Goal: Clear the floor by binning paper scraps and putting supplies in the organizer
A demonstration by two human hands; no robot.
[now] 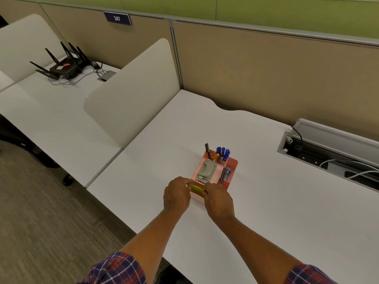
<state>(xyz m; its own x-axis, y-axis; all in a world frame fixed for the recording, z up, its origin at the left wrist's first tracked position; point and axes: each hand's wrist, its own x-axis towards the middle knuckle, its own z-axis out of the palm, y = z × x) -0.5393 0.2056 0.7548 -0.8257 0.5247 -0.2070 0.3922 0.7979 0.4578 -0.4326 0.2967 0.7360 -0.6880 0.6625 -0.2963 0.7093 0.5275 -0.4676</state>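
Note:
A pink desk organizer (232, 163) stands on the white desk (266, 212). Its back compartment holds blue markers (223, 153) and a black pen (207, 150). A grey hole punch (205, 170) lies in the middle compartment. My left hand (177, 194) and my right hand (218, 199) both grip a small yellow-green pad of sticky notes (197, 189) from either side, right at the organizer's near front edge. My fingers hide most of the pad, and I cannot tell whether it rests inside the front compartment.
A cable tray (328, 152) with wires is sunk into the desk at the right. A white divider panel (133, 95) separates the neighbouring desk, where a black router (63, 66) sits. Grey carpet (41, 222) lies at the lower left.

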